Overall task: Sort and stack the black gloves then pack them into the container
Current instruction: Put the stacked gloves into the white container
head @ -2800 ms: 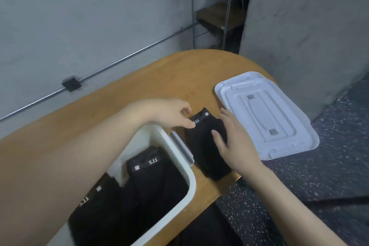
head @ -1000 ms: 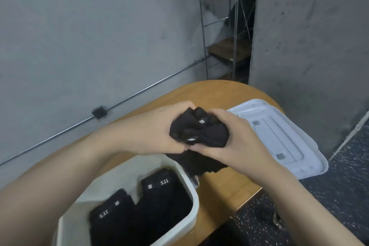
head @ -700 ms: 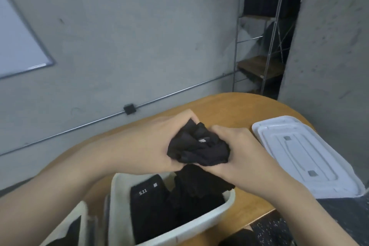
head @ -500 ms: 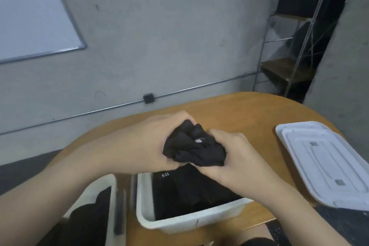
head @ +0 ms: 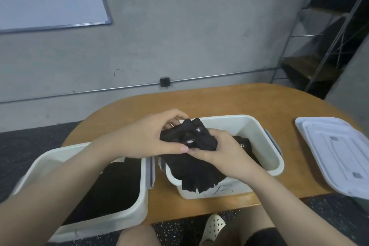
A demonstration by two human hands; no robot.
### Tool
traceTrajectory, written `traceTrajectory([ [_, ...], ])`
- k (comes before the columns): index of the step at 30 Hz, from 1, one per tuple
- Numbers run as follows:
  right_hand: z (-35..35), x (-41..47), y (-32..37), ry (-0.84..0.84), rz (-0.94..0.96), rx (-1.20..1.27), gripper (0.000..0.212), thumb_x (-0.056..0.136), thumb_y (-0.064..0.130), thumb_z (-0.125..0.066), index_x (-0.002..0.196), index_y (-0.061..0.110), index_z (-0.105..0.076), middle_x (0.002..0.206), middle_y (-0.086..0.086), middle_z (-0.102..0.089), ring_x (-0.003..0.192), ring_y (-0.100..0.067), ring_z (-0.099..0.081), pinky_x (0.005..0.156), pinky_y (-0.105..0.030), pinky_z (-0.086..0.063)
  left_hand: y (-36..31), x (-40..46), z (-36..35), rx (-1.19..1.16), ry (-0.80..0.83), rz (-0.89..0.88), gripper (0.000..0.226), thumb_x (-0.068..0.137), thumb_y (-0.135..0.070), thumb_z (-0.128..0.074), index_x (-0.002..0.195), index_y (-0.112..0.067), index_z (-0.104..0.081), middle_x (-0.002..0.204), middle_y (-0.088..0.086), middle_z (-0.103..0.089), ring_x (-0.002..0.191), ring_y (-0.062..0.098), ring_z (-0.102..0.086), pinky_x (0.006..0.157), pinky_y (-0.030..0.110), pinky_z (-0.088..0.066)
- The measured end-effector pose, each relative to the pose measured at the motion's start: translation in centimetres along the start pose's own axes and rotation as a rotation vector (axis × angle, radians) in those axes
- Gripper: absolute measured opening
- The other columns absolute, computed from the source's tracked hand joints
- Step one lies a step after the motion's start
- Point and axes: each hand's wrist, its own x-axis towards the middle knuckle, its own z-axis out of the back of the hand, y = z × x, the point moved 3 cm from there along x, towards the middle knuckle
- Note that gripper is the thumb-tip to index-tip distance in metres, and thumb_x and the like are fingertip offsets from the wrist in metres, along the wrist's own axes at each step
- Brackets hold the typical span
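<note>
Both hands hold a stack of black gloves (head: 191, 136) above the near left part of a white container (head: 259, 132). My left hand (head: 147, 138) grips the stack from the left, thumb underneath. My right hand (head: 219, 152) grips it from the right. The gloves' finger ends (head: 199, 181) hang down over the container's front rim. More black gloves (head: 244, 146) with a white printed label lie inside this container. A second white container (head: 60, 156) at the left holds a pile of black gloves (head: 111, 185).
The wooden oval table (head: 219, 102) carries both containers. A white lid (head: 335, 156) lies flat at the right, overhanging the table's near edge. A grey wall with a conduit pipe stands behind. My knees and a pale shoe (head: 212, 227) show below the table edge.
The stack was lifted off the table and bunched between both hands. The view swung left, bringing the second container into sight, and the stack now hangs lower over the right container.
</note>
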Motion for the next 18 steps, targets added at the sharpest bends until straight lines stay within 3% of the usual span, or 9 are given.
traceTrajectory([
  [2, -0.2, 0.3, -0.5, 0.023, -0.067, 0.101, 0.021, 0.088, 0.022, -0.082, 0.108, 0.017, -0.075, 0.099, 0.002, -0.079, 0.095, -0.013, -0.076, 0.081, -0.027, -0.058, 0.8, 0.3, 0.2, -0.015, -0.017, 0.001, 0.045, 0.091, -0.038, -0.077, 0.13, -0.039, -0.055, 0.123, -0.016, -0.068, 0.117, 0.006, -0.065, 0.104, 0.038, -0.052],
  [8, -0.3, 1.9, -2.2, 0.064, -0.3, 0.305, 0.028, 0.089, 0.022, -0.081, 0.115, 0.015, -0.075, 0.11, -0.005, -0.079, 0.103, -0.024, -0.076, 0.097, -0.044, -0.058, 2.7, 2.1, -0.8, 0.076, -0.078, -0.006, 0.03, 0.097, -0.036, -0.069, 0.125, -0.037, -0.058, 0.108, -0.018, -0.071, 0.099, 0.006, -0.068, 0.087, 0.041, -0.057],
  [12, -0.1, 3.1, -3.4, 0.111, -0.456, 0.364, 0.034, 0.089, 0.028, -0.081, 0.12, 0.017, -0.073, 0.112, -0.003, -0.078, 0.105, -0.021, -0.075, 0.095, -0.04, -0.058, 4.2, 2.6, -1.8, 0.312, -0.226, -0.053, 0.047, 0.096, -0.038, -0.069, 0.139, -0.029, -0.052, 0.13, -0.017, -0.057, 0.119, 0.004, -0.056, 0.101, 0.037, -0.05],
  [15, 0.0, 3.6, -4.5, 0.049, -0.516, 0.37, 0.034, 0.087, 0.031, -0.082, 0.117, 0.016, -0.074, 0.107, -0.003, -0.079, 0.099, -0.019, -0.077, 0.087, -0.036, -0.06, 3.9, 1.8, -3.0, 0.575, -0.304, -0.188, 0.048, 0.093, -0.035, -0.07, 0.138, -0.022, -0.058, 0.135, -0.008, -0.054, 0.121, 0.014, -0.053, 0.103, 0.036, -0.046],
  [18, 0.2, 4.1, -5.7, -0.031, -0.506, 0.224, 0.027, 0.087, 0.032, -0.082, 0.11, 0.019, -0.076, 0.1, 0.001, -0.08, 0.092, -0.016, -0.077, 0.088, -0.037, -0.062, 3.9, 1.4, -4.3, 0.658, -0.282, -0.235, 0.046, 0.094, -0.042, -0.063, 0.134, -0.02, -0.064, 0.135, -0.002, -0.056, 0.122, 0.019, -0.052, 0.103, 0.033, -0.041],
])
